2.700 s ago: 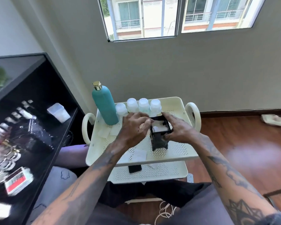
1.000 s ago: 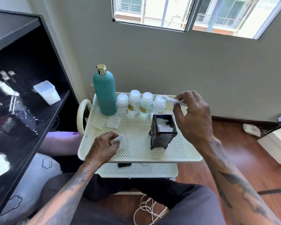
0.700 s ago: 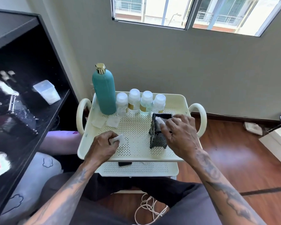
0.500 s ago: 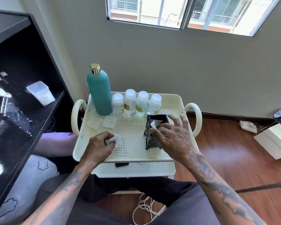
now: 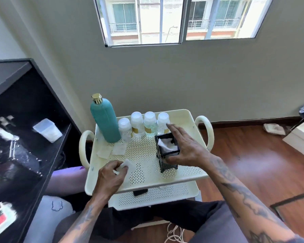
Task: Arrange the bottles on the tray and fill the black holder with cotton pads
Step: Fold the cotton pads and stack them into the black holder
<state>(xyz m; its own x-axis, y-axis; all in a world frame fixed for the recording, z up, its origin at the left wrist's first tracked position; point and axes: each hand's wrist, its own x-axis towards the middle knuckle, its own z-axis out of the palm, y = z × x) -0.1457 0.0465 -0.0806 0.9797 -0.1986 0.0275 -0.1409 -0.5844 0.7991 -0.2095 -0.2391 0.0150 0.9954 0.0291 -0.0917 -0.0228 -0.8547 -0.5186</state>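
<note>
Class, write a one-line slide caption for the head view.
Left hand pinches a cotton pad on the tray; right hand rests open beside the black holder.

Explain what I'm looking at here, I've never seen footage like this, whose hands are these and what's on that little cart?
This is one picture from a wide-angle camera worn on a person's head, looking down at their own two bare hands; there is no robot. In front of them stands a cream tray on a small cart. At its back stand a tall teal bottle and four small white-capped bottles in a row. The right hand rests open over a black holder with white cotton pads inside. The left hand pinches another cotton pad. Two loose pads lie near the teal bottle.
</note>
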